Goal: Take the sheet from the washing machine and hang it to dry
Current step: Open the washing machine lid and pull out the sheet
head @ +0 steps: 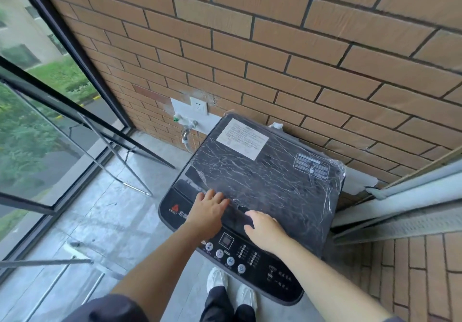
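Both left hand (208,211) and right hand (266,229) rest on shut washer lid (270,179), fingers uncurled; metal rack (112,146) beside

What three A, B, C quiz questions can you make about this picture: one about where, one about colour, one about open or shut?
1. Where is the white paper notice?
A) on the lid
B) on the floor
C) on the window
2. What colour are the shoes?
A) red
B) white
C) green
3. How is the lid?
A) wide open
B) taken off
C) shut flat
Answers:
1 A: it is stuck on the lid's far part.
2 B: both shoes are white.
3 C: the lid lies flat, left hand and right hand at its front edge.
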A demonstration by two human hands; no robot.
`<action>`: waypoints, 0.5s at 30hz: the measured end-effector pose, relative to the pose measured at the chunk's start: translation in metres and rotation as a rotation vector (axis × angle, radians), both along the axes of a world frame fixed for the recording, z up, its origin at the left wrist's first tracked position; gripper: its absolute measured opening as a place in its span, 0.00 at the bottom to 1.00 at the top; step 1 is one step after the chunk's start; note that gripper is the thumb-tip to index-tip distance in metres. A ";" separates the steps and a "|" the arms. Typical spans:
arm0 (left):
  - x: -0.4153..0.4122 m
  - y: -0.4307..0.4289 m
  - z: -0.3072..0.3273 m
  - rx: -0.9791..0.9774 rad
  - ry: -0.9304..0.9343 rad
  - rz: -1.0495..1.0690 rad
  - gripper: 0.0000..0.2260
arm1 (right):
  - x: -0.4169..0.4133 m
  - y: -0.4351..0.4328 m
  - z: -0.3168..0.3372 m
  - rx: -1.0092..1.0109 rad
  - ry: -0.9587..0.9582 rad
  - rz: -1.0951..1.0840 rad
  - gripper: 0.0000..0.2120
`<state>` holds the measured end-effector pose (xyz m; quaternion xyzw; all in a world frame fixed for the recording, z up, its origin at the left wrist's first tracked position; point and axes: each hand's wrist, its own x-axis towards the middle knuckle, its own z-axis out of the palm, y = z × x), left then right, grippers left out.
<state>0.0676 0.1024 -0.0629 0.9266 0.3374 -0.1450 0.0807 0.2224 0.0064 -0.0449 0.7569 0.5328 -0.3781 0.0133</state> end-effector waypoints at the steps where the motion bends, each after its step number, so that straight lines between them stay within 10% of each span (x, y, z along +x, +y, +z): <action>1: 0.000 0.002 0.002 0.009 0.011 -0.027 0.28 | 0.002 0.000 0.005 -0.002 0.008 0.006 0.20; 15: -0.003 0.030 0.056 0.268 -0.263 -0.242 0.33 | 0.019 -0.027 0.074 0.424 -0.205 0.227 0.30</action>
